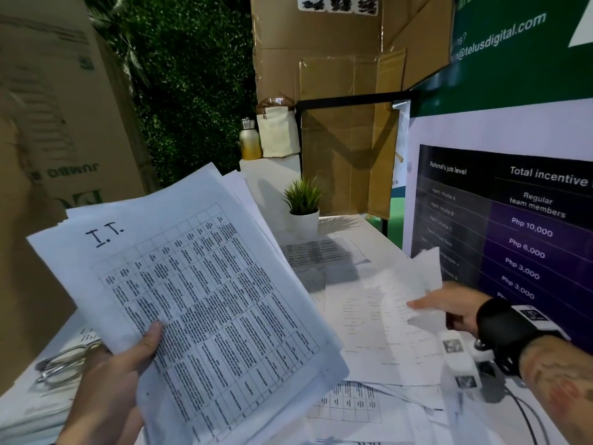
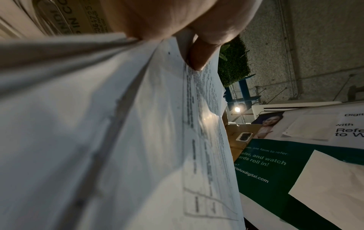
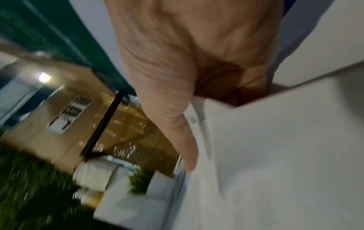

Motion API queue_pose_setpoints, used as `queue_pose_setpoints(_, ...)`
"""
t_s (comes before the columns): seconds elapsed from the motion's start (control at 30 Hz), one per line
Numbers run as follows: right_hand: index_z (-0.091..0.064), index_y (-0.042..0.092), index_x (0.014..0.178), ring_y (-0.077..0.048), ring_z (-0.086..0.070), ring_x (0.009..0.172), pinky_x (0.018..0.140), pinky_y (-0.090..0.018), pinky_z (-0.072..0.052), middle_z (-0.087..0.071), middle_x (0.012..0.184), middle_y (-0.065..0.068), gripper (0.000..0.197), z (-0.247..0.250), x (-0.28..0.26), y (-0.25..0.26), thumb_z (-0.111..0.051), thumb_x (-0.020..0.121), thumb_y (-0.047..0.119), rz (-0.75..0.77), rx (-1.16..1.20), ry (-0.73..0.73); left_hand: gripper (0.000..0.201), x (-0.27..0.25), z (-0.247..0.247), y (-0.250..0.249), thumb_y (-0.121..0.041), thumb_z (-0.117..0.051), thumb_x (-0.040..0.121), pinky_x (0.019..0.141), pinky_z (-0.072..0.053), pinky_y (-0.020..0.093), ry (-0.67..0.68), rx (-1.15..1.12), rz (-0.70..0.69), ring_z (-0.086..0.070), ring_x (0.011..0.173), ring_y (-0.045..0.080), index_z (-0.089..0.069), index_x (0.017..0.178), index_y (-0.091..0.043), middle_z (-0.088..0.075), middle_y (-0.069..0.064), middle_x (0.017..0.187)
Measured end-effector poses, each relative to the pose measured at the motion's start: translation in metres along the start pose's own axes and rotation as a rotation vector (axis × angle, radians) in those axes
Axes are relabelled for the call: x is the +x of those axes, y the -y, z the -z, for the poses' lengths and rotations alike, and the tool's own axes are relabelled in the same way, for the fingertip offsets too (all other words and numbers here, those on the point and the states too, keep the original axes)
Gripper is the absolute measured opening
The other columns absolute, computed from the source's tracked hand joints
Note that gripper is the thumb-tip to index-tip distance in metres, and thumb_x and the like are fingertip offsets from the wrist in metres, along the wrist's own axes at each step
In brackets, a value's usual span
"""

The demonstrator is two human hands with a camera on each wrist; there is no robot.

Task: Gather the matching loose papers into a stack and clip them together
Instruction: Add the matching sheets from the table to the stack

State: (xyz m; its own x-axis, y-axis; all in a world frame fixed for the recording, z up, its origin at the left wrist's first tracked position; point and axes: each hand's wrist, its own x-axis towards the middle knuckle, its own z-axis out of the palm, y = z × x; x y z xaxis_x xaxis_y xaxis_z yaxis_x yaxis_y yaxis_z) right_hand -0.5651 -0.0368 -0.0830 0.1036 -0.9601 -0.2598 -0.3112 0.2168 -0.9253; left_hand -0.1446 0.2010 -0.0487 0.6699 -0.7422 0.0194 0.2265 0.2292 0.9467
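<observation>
A white table [image 1: 369, 229] carries everything; loose printed sheets [image 1: 349, 403] lie strewn across it, overlapping, from 12 o'clock down to 5 o'clock; a small potted plant [image 1: 303, 205] in a white pot stands on it at 12 o'clock, just beside the far sheets; at 9 o'clock, near the left edge, a pair of metal clips [image 1: 62, 362] rests on more paper; a thin dark cable [image 1: 529, 419] trails over the surface at 4 o'clock.

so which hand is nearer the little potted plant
Right. The right hand lifts a sheet just right of and nearer than the potted plant; the left hand holds the stack lower left.
</observation>
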Motion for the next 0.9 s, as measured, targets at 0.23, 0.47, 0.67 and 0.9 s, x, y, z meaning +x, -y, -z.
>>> queue_pose_setpoints(0.23, -0.063, 0.001, 0.123, -0.031, -0.066, 0.104, 0.094, -0.043, -0.051, -0.069, 0.115, -0.012, 0.033, -0.007, -0.028, 0.049, -0.066, 0.091, 0.007, 0.404, 0.055, -0.284, 0.035, -0.009, -0.003, -0.003, -0.025, -0.074, 0.066, 0.081, -0.052, 0.041, -0.009, -0.023, -0.047, -0.075, 0.076, 0.033, -0.071, 0.097, -0.009, -0.080, 0.005, 0.080)
queue_pose_setpoints(0.47, -0.072, 0.018, 0.094, -0.003, -0.073, 0.077, 0.072, -0.025, -0.059, -0.077, 0.094, 0.006, 0.006, 0.001, -0.050, 0.104, -0.067, 0.091, 0.014, 0.699, 0.350, -0.370, 0.046, -0.019, -0.007, -0.013, -0.025, -0.075, 0.068, 0.101, -0.046, 0.057, 0.023, -0.071, -0.031, -0.067, 0.106, 0.040, -0.070, 0.108, -0.004, -0.071, 0.021, 0.115)
queue_pose_setpoints(0.67, -0.071, 0.018, 0.108, -0.007, -0.071, 0.095, 0.084, -0.029, -0.055, -0.072, 0.101, 0.012, 0.018, -0.005, -0.066, 0.126, -0.067, 0.091, 0.015, 0.834, 0.432, -0.501, 0.015, -0.025, -0.010, -0.018, -0.015, -0.069, 0.084, 0.104, -0.044, 0.053, 0.017, -0.061, -0.053, -0.068, 0.101, 0.034, -0.071, 0.093, -0.003, -0.079, 0.011, 0.089)
queue_pose_setpoints(0.9, -0.069, 0.017, 0.108, -0.002, -0.073, 0.090, 0.074, -0.019, -0.058, -0.076, 0.092, 0.017, 0.016, 0.002, -0.086, 0.146, -0.066, 0.092, 0.013, 0.874, 0.631, -0.375, 0.015, -0.026, -0.007, -0.022, -0.015, -0.067, 0.081, 0.087, -0.052, 0.047, 0.088, -0.115, -0.028, -0.074, 0.083, 0.030, -0.081, 0.083, -0.013, -0.077, 0.015, 0.102)
